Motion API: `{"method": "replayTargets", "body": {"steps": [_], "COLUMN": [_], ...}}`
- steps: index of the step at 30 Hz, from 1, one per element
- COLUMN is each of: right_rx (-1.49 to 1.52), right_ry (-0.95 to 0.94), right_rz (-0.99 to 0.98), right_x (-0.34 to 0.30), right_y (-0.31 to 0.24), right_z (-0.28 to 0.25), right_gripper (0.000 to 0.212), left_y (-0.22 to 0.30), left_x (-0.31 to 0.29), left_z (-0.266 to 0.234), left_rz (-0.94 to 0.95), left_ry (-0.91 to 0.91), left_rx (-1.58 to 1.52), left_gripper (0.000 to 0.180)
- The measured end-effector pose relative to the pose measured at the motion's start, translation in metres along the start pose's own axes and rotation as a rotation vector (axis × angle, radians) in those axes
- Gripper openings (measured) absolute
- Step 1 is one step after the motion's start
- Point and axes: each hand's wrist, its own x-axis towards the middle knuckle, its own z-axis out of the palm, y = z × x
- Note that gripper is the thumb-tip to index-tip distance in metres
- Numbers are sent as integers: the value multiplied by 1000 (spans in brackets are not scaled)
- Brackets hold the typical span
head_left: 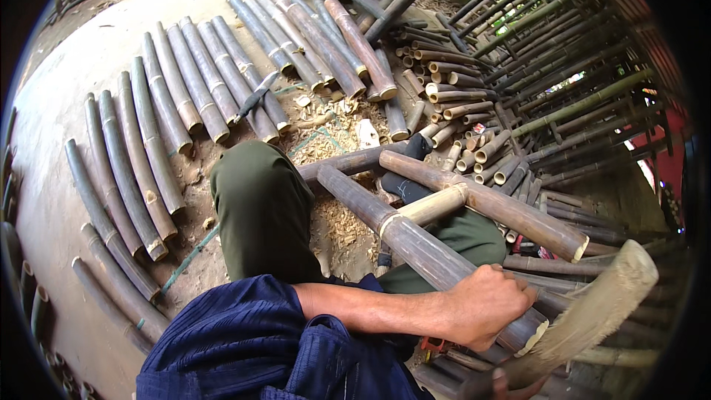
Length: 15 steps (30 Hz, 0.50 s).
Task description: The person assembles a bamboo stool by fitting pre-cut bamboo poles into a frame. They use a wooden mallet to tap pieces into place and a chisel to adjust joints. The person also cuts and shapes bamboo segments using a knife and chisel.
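Note:
My left hand reaches across from the left and is closed over a thick dark bamboo pole, close to the pole's near end. A short pale bamboo crosspiece joins this pole to a second brown bamboo pole, forming a frame over my lower legs. At the bottom edge, my right hand shows only in part. Its fingers wrap the narrow end of a pale, rough-hewn wooden club. The club's broad head tilts up to the right, beside the pole's cut end.
Several cut bamboo lengths lie in a row at left. Stacked bamboo tubes stand at far right, by a bamboo lattice. Wood shavings cover the ground between. A black-wrapped tool rests on the bamboo row.

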Motion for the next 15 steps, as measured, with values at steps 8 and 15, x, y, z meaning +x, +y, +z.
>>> {"method": "replayTargets", "body": {"steps": [8, 15], "right_rx": [118, 248], "right_ry": [-29, 46], "right_rz": [-37, 260], "right_x": [-69, -42], "right_y": [95, 50], "right_z": [11, 34], "right_gripper": [92, 81], "left_y": [-3, 1], "left_x": [1, 7], "left_z": [7, -4], "left_rz": [21, 8], "left_ry": [-90, -259], "left_rx": [-49, -28], "left_gripper": [51, 53]}}
